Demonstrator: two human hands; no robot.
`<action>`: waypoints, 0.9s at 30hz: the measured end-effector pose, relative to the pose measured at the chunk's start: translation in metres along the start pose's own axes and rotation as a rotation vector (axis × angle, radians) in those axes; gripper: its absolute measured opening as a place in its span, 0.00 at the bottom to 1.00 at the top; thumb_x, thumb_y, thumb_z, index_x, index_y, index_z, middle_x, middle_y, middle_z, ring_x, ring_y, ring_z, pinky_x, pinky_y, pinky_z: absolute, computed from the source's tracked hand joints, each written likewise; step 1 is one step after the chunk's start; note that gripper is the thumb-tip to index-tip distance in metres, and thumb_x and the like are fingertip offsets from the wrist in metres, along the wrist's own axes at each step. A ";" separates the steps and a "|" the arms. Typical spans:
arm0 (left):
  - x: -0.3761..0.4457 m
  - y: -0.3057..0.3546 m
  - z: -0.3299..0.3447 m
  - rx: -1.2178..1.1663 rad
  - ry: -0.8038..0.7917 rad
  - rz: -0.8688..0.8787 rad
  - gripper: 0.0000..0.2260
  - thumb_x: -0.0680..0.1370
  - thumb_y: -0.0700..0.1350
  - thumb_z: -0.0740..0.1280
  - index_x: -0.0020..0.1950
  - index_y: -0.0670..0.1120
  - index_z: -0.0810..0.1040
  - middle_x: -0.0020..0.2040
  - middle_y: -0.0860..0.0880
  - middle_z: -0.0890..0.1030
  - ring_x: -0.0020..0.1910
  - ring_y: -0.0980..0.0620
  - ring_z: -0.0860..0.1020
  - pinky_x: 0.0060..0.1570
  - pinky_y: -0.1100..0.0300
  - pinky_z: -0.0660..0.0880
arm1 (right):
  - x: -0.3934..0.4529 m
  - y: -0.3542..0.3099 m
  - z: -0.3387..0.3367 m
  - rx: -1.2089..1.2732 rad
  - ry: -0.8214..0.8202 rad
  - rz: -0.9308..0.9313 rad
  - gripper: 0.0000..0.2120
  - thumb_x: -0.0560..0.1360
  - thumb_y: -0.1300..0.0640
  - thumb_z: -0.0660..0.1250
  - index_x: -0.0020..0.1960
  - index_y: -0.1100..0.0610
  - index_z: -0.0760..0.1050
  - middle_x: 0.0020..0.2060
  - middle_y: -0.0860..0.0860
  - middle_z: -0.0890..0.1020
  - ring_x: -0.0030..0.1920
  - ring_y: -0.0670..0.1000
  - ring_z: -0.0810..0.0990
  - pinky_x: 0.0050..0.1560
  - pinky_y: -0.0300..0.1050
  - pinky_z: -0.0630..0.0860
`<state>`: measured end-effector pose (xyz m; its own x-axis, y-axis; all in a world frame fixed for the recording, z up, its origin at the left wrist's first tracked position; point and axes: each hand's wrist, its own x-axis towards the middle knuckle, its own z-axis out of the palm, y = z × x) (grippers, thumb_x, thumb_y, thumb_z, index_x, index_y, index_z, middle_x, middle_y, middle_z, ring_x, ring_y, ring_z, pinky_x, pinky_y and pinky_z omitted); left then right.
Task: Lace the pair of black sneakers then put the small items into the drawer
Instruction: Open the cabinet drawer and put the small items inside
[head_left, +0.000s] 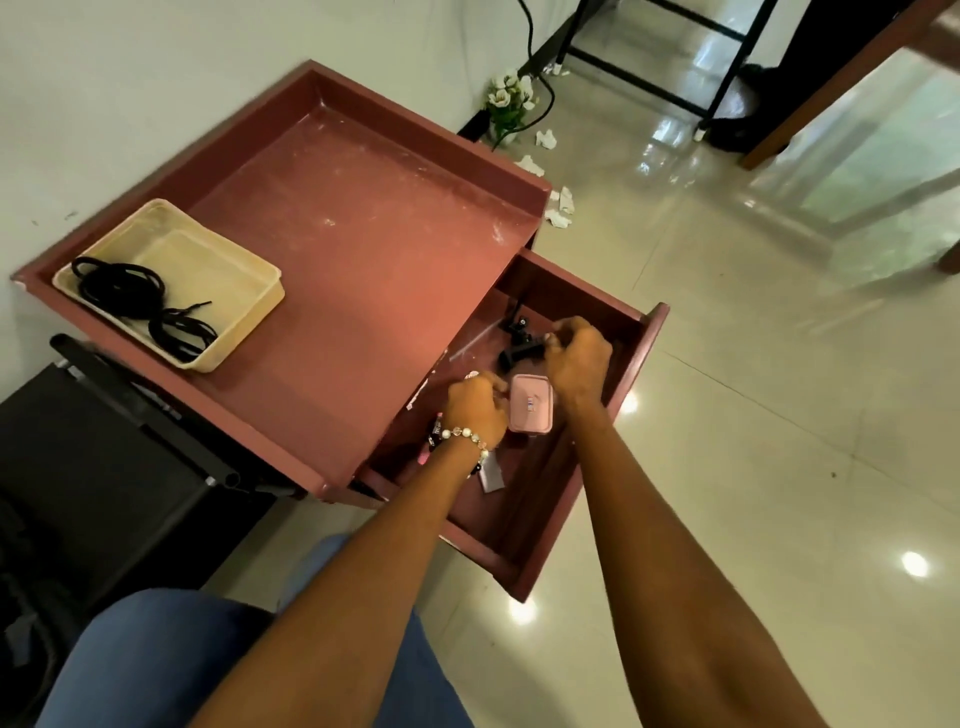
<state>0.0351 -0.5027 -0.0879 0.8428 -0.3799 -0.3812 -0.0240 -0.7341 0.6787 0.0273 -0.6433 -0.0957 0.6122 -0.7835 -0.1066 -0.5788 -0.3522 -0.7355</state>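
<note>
On the far left of the reddish-brown table (363, 249), which had a raised rim and a dull, scratched top, stood a shallow cream plastic tray (228, 280) of rectangular shape, and inside it lay black shoelaces (140, 301) in loose coils. Further right, the drawer (639, 353) of the same red wood was pulled out over the glossy tiled floor (753, 415). Both arms reached down into it. The left hand (475, 410), with a bracelet (462, 434) of pale round beads on the wrist, had its fingers curled at the edge of a small pink box (530, 410) with rounded corners; whether it really gripped the box I could not tell. Beside it a small grey flat item (491, 475) lay on the drawer bottom. The right hand (576, 358) was bent over, fingers curled round a black, hard-looking object (519, 348) near the back of the drawer.
</note>
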 end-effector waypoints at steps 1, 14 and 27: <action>-0.005 0.003 0.003 0.000 -0.001 0.027 0.10 0.74 0.39 0.69 0.54 0.44 0.81 0.50 0.44 0.83 0.50 0.45 0.81 0.54 0.57 0.76 | -0.007 0.000 -0.007 0.030 0.035 0.018 0.07 0.76 0.64 0.67 0.53 0.60 0.80 0.49 0.54 0.83 0.49 0.52 0.81 0.54 0.50 0.80; -0.091 0.017 0.044 0.552 -0.021 0.104 0.50 0.68 0.67 0.70 0.79 0.47 0.48 0.79 0.41 0.47 0.78 0.41 0.40 0.69 0.35 0.34 | -0.095 0.049 -0.034 0.031 -0.007 0.283 0.24 0.78 0.59 0.66 0.71 0.61 0.63 0.63 0.60 0.77 0.61 0.64 0.77 0.62 0.56 0.76; -0.059 -0.009 -0.022 0.680 0.139 0.067 0.53 0.67 0.69 0.68 0.79 0.45 0.46 0.79 0.42 0.44 0.77 0.40 0.36 0.67 0.33 0.31 | -0.086 -0.014 0.015 0.075 -0.191 0.274 0.29 0.79 0.57 0.64 0.75 0.63 0.55 0.62 0.60 0.78 0.61 0.64 0.78 0.62 0.56 0.76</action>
<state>-0.0023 -0.4616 -0.0579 0.8876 -0.3946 -0.2375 -0.3716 -0.9183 0.1368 -0.0091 -0.5635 -0.0865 0.5331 -0.7313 -0.4255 -0.6992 -0.0976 -0.7082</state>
